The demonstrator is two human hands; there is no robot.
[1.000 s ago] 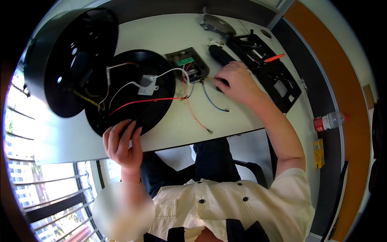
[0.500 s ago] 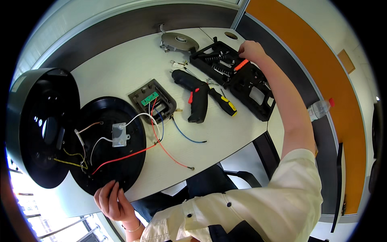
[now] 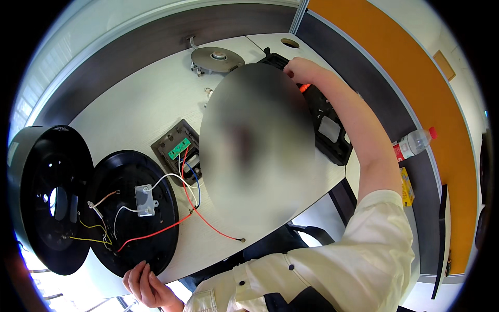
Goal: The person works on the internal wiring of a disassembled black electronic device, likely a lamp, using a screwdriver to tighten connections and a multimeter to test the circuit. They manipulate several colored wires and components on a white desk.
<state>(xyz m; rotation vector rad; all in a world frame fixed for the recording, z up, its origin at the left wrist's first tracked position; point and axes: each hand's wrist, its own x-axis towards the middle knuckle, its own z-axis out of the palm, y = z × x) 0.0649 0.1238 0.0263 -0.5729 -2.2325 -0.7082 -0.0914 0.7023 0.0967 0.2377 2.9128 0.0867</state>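
My right hand (image 3: 300,70) reaches over the far part of a black tool case (image 3: 327,125). Its fingers are curled down, and what they hold, if anything, is hidden. An orange-red piece (image 3: 304,87) lies just below the hand. My left hand (image 3: 147,287) has its fingers curled together at the near rim of a round black base (image 3: 130,174); whether it grips the rim is unclear. Inside this base sits a small silver box (image 3: 145,200) with white wires, beside red and yellow wires. A deep black round housing (image 3: 57,244) stands open at its left.
A large blurred patch hides the table's middle and part of the case. Beside it lies a dark square unit (image 3: 174,130) with a green terminal block (image 3: 179,148). A metal disc part (image 3: 217,59) lies far back. A plastic bottle (image 3: 416,142) and yellow packet (image 3: 407,186) are at the right.
The view has shifted, and a blurred patch now covers the power screwdriver and yellow-black screwdriver seen earlier. My right hand stays over the case; my left stays at the base's rim.
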